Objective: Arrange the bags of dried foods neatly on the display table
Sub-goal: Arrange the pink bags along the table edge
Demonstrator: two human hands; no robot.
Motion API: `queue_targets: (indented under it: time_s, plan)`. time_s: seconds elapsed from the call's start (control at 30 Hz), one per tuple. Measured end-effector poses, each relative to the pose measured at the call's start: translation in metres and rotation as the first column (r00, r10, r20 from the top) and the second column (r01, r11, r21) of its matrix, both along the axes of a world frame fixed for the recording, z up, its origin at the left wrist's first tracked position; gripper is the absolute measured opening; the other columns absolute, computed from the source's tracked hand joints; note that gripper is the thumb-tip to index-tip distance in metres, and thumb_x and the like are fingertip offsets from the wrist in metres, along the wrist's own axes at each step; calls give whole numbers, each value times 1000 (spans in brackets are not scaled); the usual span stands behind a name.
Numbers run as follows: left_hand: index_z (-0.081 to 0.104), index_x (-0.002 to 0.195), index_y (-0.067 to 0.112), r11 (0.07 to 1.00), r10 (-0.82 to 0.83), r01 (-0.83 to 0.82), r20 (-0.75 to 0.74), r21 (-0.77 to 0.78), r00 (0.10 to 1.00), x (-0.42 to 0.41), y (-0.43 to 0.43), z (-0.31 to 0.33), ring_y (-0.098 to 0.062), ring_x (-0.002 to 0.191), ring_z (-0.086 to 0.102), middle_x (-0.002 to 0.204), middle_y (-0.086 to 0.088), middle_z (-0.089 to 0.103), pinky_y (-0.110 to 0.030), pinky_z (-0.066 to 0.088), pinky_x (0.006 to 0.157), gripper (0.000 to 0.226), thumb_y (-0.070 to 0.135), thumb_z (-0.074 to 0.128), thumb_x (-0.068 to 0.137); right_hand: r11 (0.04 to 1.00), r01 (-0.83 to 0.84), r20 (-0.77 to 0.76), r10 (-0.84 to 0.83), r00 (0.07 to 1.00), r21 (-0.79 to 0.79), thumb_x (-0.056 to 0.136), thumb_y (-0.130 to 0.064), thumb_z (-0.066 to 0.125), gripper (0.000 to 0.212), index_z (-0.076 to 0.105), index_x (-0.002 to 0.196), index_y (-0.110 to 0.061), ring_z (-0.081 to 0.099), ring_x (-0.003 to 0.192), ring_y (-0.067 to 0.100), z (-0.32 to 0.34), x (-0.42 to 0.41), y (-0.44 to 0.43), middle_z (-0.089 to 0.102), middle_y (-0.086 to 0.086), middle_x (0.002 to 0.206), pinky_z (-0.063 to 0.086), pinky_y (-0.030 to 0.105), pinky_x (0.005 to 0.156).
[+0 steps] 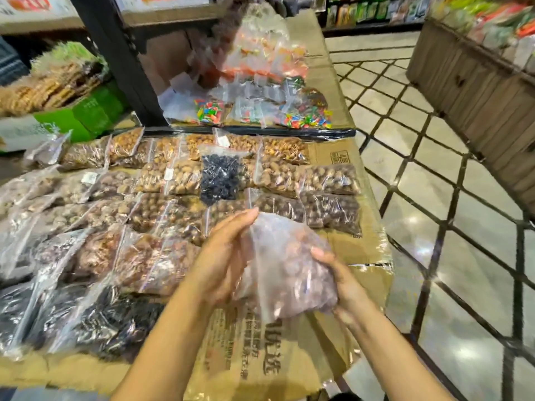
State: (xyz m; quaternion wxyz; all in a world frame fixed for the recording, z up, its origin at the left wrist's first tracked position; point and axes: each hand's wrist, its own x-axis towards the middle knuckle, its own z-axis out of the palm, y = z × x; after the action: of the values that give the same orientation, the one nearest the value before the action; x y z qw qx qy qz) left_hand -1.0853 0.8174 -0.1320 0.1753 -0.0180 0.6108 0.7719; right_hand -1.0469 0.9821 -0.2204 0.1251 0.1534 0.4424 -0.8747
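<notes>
— What are you holding?

— A clear bag of brown nuts point(285, 267). My left hand point(223, 256) is pressed flat on one side of it, and my right hand point(340, 277) is wrapped around the other side. Both hands are closed on the bag.

— Where is it?

— Up in the air, over the bare cardboard table top point(341, 244). The rows of bags point(162, 180) lie just behind it and to its left. A dark berry bag point(221, 178) sits on top of them, behind my bag.
</notes>
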Motion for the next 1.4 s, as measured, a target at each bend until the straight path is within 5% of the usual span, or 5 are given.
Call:
queue_targets:
  time_s: [0.33,0.43,0.63,1.03,1.4]
  plan:
    - [33,143,32,583,-199,-19,-165,-812,966,10,-32,-71,-8,114,50,132,12,46,-34,46,97,76,67,54,80,959,58,-38,-49,998,278,72,-20,77,42,59,106,-4,70,85,29,-37,-11,62,73,11,93,54,17,60]
    - [32,147,22,477,-200,-96,-215,-874,956,12,-28,-85,-12,116,52,132,1,54,-31,44,96,65,51,50,91,609,-10,-1,18,1000,793,78,-32,74,42,53,107,-11,65,88,21,-63,-14,50,66,-1,90,43,11,58]
    - [45,138,16,405,-58,-282,-333,-870,941,20,-19,-97,-18,114,56,122,1,61,-39,46,98,55,44,54,92,42,-9,0,194,981,999,78,-79,28,91,34,142,-15,28,132,30,-81,-5,53,40,14,141,29,46,109]
    - [64,92,1,805,293,-152,162,-573,942,18,-9,-86,-28,60,61,74,-11,69,-25,49,47,28,11,82,72,-32,-37,49,640,767,999,36,-86,63,135,18,149,-24,22,125,10,-73,-39,75,36,-5,135,26,28,107]
    - [64,97,9,773,160,-129,-6,-621,987,29,-35,-71,-12,47,59,58,1,54,-20,50,48,31,-5,77,73,126,75,-132,545,828,989,42,-68,72,103,52,129,-16,33,110,5,-89,-25,67,48,-10,116,37,29,98]
